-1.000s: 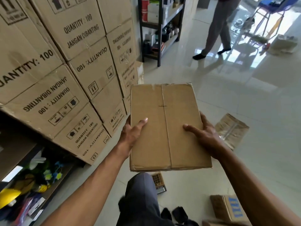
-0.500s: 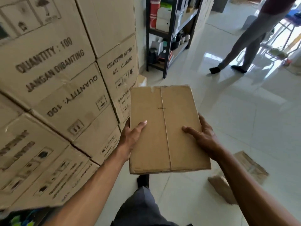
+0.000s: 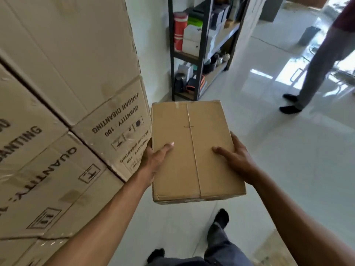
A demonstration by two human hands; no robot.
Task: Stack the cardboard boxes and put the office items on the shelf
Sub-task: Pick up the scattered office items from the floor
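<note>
A plain taped cardboard box [image 3: 194,162] is carried flat in front of me at waist height. My left hand [image 3: 155,160] grips its left edge, thumb on top and fingers hidden beneath. On the right edge my right hand [image 3: 235,158] holds it the same way, thumb lying across the lid. A tall stack of large printed cardboard boxes [image 3: 63,116] rises close on my left. Ahead stands a black metal shelf [image 3: 201,48] loaded with office items.
Another person's legs [image 3: 317,73] stand on the glossy white tile floor [image 3: 288,150] at the right. A flattened piece of cardboard [image 3: 274,250] lies at the bottom right. My own legs and dark socks [image 3: 221,219] show below the box.
I have walked forward along the stack; the black shelf is nearer and larger. The floor boxes and low shelf seen earlier have dropped behind. Both hands keep the same grip on the box.
</note>
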